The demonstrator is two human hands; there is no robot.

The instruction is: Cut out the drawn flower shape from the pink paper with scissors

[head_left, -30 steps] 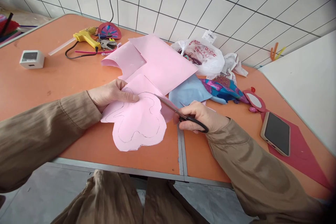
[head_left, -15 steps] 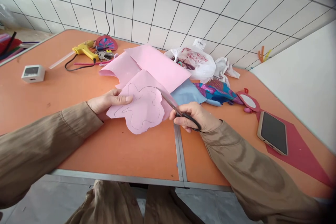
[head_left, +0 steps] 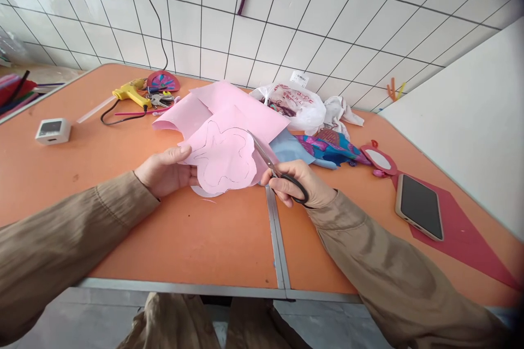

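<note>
My left hand [head_left: 167, 170] pinches the left edge of a pink sheet [head_left: 229, 161], thumb on top and fingers underneath. A wavy, flower-like outline is drawn on the sheet in dark line, and its lower edge is cut into curves. In my right hand [head_left: 309, 182] is a pair of scissors [head_left: 265, 155] with black handles. Their blades lie along the sheet's right side, close to the drawn line. Behind it rest larger pink sheets [head_left: 223, 94], partly overlapped by the one I hold.
A yellow glue gun [head_left: 133, 92], keys [head_left: 160, 99] and a white box-shaped device [head_left: 53, 131] are at left. Behind my right hand lie light blue material [head_left: 290, 151], patterned cloth [head_left: 331, 146] and a plastic bag [head_left: 303, 112]. A phone [head_left: 420, 207] rests on a red sheet [head_left: 458, 223].
My left thumb has slid outward to the sheet's left edge, and more of that palm shows. A pale curved edge and a thin pink sliver now show below the sheet. The view has shifted slightly.
</note>
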